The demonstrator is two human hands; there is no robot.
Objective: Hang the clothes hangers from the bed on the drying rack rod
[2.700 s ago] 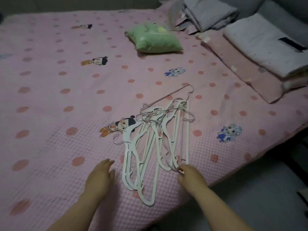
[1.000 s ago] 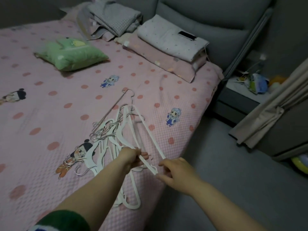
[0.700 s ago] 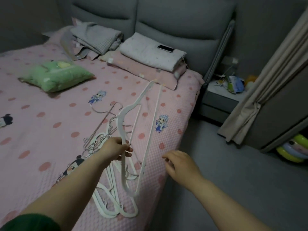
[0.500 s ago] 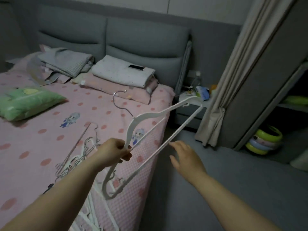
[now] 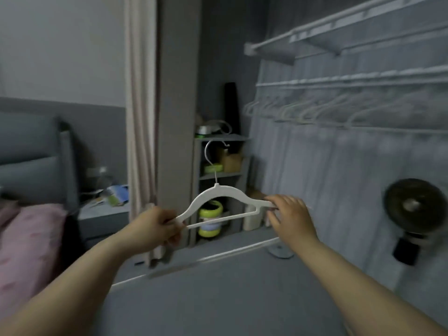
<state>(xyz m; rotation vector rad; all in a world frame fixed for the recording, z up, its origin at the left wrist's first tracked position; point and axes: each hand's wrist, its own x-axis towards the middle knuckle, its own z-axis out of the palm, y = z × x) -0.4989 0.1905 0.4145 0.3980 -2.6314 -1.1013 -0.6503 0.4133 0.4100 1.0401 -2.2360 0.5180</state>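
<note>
I hold one white plastic hanger (image 5: 218, 190) with a metal hook upright in front of me, hook up. My left hand (image 5: 155, 229) grips its left end. My right hand (image 5: 291, 219) pinches its right tip. The white drying rack rod (image 5: 315, 82) runs across the upper right, above and to the right of the hanger, blurred by motion. Several white hangers (image 5: 291, 110) hang from it. The pink bed (image 5: 24, 238) shows only at the left edge; the pile of hangers on it is out of view.
A beige curtain (image 5: 140, 117) and a grey pillar stand straight ahead. Behind the hanger is a narrow shelf (image 5: 218, 175) with a green-yellow ring toy (image 5: 210, 221) at its foot. A black fan (image 5: 414, 204) sits at the right, a cluttered nightstand (image 5: 104, 212) at the left.
I lifted one hanger off the bed pile with my left hand and turned right, away from the bed toward the rack. My right hand, open before, now holds the hanger's right end.
</note>
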